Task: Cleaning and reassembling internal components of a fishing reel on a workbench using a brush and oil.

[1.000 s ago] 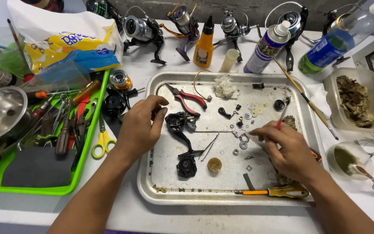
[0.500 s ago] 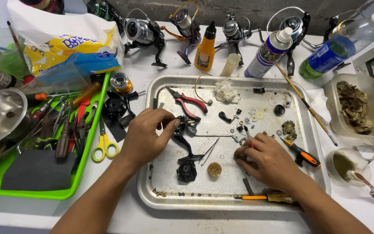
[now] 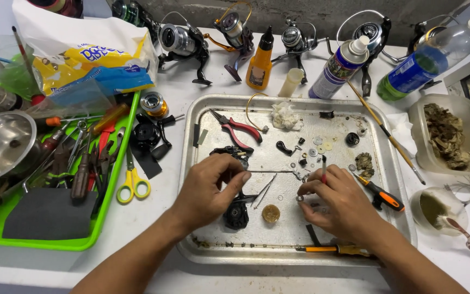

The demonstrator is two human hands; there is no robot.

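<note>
Head view: reel (image 3: 236, 213) lies stripped on the metal tray (image 3: 191, 163); left hand (image 3: 209, 188) pinches its body, right hand (image 3: 330, 201) pinches a small washer (image 3: 299, 198); many loose parts remain.

The white tabletop (image 3: 191, 87) carries a rectangular metal tray (image 3: 387, 163), a bright green plastic tray (image 3: 110, 179), yellow-handled scissors (image 3: 133, 182), an orange squeeze bottle (image 3: 259, 62) and several spinning reels (image 3: 183, 42).

1. I see bare tray floor (image 3: 278, 223) between my left hand (image 3: 209, 191) and right hand (image 3: 337, 202), broken only by a small brass disc (image 3: 271, 213).
2. At 12 o'clock, red-handled pliers (image 3: 237, 129), a white wad (image 3: 286, 116) and scattered washers (image 3: 319, 146) block the way.
3. At 6 o'clock, an orange-handled tool (image 3: 327, 249) lines the rim.
4. At 3 o'clock, an orange-and-black screwdriver (image 3: 383, 195) bars passage.
</note>
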